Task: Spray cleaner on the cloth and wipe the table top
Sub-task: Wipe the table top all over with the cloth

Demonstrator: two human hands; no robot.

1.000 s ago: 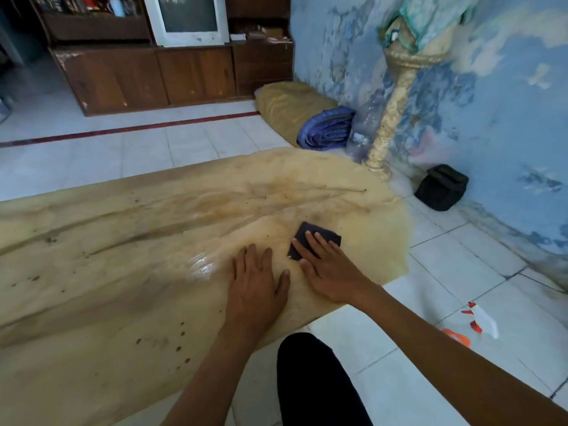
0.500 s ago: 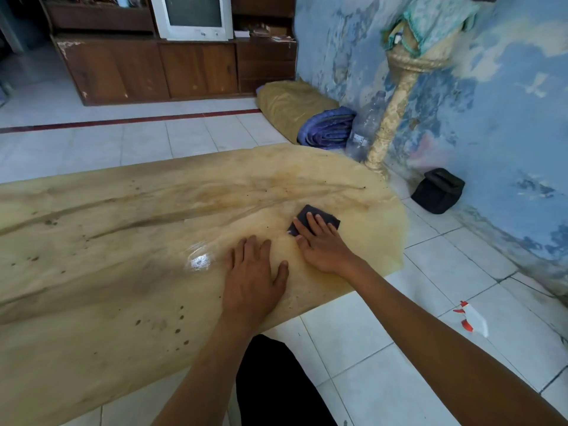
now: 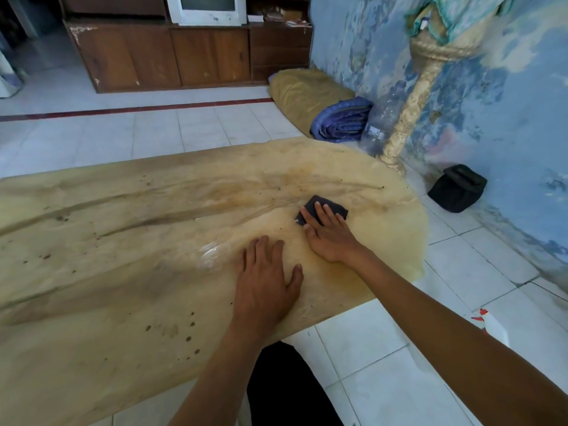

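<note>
I see the cloth [image 3: 322, 208] on the table top [image 3: 123, 241], under my right hand [image 3: 330, 238]; my left hand [image 3: 266, 284] lies flat just left of it.

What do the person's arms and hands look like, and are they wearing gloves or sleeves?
No gloves and no sleeves show. The left hand and the right hand are both bare, with no rings, watch or bracelets in view. Both forearms are bare too, all the way to the bottom edge of the picture. Whether there are short sleeves higher up cannot be seen.
</note>
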